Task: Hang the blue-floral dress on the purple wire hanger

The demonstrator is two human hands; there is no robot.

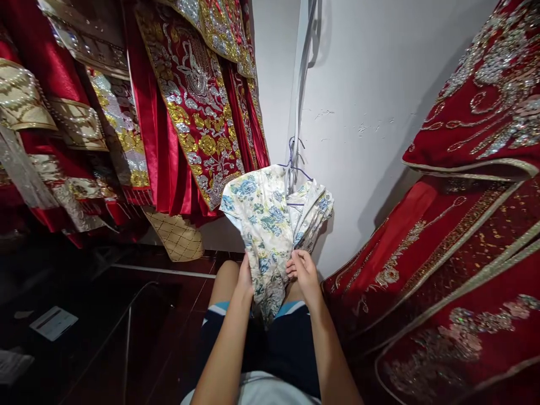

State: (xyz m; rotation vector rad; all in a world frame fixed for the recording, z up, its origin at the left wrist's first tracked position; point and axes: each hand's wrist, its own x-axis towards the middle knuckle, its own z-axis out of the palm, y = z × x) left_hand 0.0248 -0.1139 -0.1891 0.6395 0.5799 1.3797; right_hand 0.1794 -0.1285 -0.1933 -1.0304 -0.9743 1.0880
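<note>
A short-sleeved white dress point(270, 216) with blue flowers and green leaves hangs in front of me on a thin dark purple hanger point(302, 171). At its left side, my left hand point(244, 277) grips the cloth, its fingers partly hidden behind the fabric. My right hand point(302, 269) is closed on the dress at the front right edge, thumb and fingers pinched together below the neckline. Gathered cloth hangs down between both hands toward my lap.
Red garments with gold and silver embroidery point(198, 112) hang at left. More beaded red garments point(476, 236) hang close on the right. A pale pole point(297, 84) runs along the white wall point(358, 84). A white card point(54, 323) lies at lower left.
</note>
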